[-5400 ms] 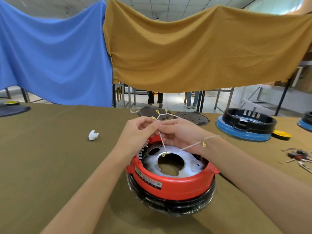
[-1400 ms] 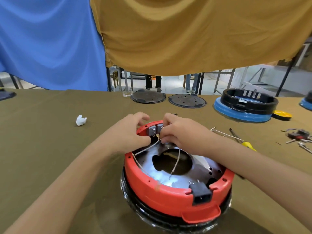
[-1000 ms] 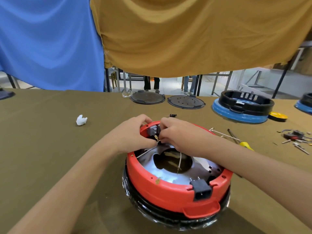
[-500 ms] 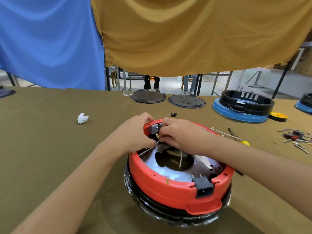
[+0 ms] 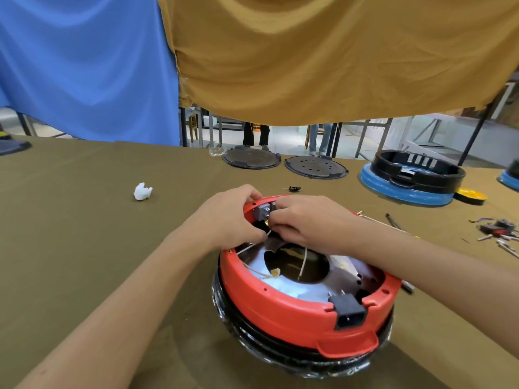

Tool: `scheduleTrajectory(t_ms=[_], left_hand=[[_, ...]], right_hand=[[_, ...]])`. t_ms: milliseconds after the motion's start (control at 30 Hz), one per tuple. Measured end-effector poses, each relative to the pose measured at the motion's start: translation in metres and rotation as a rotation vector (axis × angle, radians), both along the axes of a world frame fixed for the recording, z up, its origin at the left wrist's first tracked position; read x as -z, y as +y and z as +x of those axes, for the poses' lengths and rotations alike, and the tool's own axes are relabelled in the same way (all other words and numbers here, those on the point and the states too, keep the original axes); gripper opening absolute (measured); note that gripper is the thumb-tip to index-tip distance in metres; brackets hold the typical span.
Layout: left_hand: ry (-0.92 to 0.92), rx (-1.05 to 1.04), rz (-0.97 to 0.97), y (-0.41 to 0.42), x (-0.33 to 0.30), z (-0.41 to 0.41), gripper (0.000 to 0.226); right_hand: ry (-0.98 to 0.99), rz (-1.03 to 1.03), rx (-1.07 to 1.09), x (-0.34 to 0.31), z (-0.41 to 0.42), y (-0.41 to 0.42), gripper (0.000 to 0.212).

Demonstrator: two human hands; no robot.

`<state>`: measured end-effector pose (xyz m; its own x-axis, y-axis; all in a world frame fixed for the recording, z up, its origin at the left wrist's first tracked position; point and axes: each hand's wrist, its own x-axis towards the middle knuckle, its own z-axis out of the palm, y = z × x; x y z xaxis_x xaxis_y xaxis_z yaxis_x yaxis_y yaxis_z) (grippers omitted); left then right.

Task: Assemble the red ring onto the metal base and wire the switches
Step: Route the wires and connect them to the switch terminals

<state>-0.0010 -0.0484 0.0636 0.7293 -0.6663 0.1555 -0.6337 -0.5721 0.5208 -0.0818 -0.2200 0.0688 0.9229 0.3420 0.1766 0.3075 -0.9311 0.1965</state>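
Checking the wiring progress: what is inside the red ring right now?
Inside the red ring: a shiny metal plate with a round central hole, loose white wires, and a grey switch block at the far rim. Both hands cover the wire ends there.

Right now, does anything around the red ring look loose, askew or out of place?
Two white wires lie loose across the metal base inside the red ring, their free ends not attached. Both hands, left hand and right hand, work at the gray switch on the far rim. Nothing looks damaged or spilled.
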Motion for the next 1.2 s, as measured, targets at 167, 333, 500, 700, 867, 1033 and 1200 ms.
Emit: scheduleTrajectory(t_ms=[167,333,500,700,867,1033,1200], left_hand=[[-0.012,-0.001,0.007,0.0002,0.0002,0.0011,0.057],[-0.03,-0.002,0.012,-0.0003,0.0005,0.0009,0.056],[-0.037,0.006,0.02,-0.0006,0.0001,0.0006,0.056],[-0.05,0.012,0.034,-0.0009,-0.0007,-0.0015,0.057],[-0.073,0.018,0.049,-0.0014,-0.0028,-0.0039,0.056],[-0.098,0.02,0.066,-0.0022,-0.0034,-0.0057,0.058],[-0.102,0.009,0.055,-0.003,-0.0014,-0.0042,0.051]], right_hand=[[-0.007,0.029,0.027,0.0013,-0.0011,-0.0007,0.021],[0.009,0.033,0.059,0.001,-0.0011,0.0018,0.023],[0.012,0.064,0.059,0.0004,-0.002,0.0019,0.022],[0.007,0.067,0.066,0.0008,-0.0005,0.0022,0.023],[-0.016,0.034,0.09,0.0029,0.002,0.0017,0.024],[-0.062,-0.009,0.087,0.006,0.0028,0.0012,0.025],[-0.075,-0.078,0.061,0.0051,0.001,0.0019,0.027]])
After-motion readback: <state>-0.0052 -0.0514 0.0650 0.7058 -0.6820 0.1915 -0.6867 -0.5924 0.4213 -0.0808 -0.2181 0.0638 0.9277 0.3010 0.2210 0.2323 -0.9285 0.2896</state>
